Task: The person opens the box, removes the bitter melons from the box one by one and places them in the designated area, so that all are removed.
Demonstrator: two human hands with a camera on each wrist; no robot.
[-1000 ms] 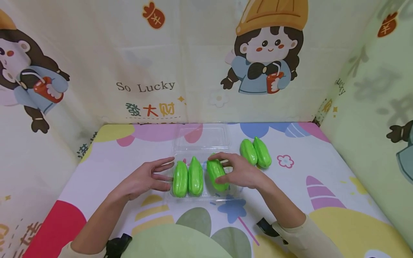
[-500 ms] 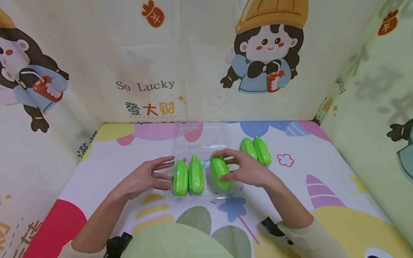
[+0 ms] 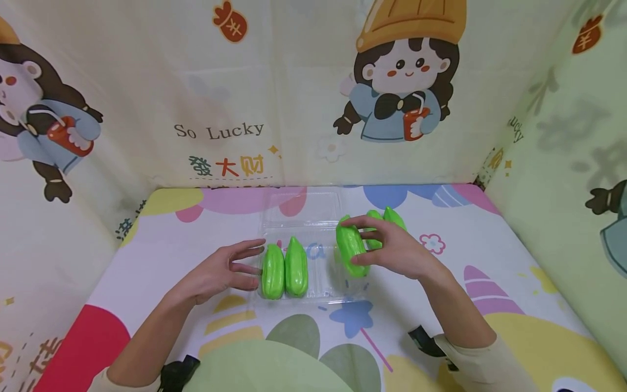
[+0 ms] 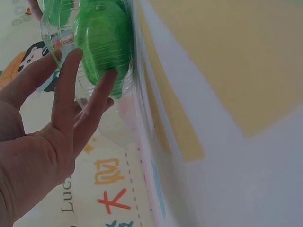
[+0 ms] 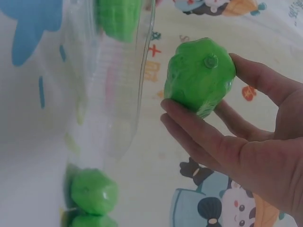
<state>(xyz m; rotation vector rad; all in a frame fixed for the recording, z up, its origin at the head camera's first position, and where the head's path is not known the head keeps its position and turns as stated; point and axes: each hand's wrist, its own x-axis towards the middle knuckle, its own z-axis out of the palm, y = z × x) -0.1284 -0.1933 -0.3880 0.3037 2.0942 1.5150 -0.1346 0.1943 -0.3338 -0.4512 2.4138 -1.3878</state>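
My right hand (image 3: 399,253) grips a green ribbed fruit (image 3: 349,247), glossy and papaya-like, between thumb and fingers. In the right wrist view the fruit (image 5: 196,73) is raised beside the clear plastic box (image 5: 128,127), its stem end facing the camera. Two similar green fruits (image 3: 272,275) lie side by side in the left half of the box. Fingers spread and nearly straight, my left hand (image 3: 215,275) is at the box's left side. Its fingertips meet the clear wall in the left wrist view, by the green fruit (image 4: 102,42) inside.
The box's clear lid (image 3: 301,209) lies folded back toward the rear wall. Two more green fruits (image 3: 392,218) sit on the patterned tablecloth (image 3: 450,223) right of the box, partly hidden behind my right hand. Printed curtains (image 3: 303,98) enclose the table's back and sides.
My right hand has lifted the fruit from the right half of the box and carried it rightward and back, toward the box's right edge. My left hand has stayed put.
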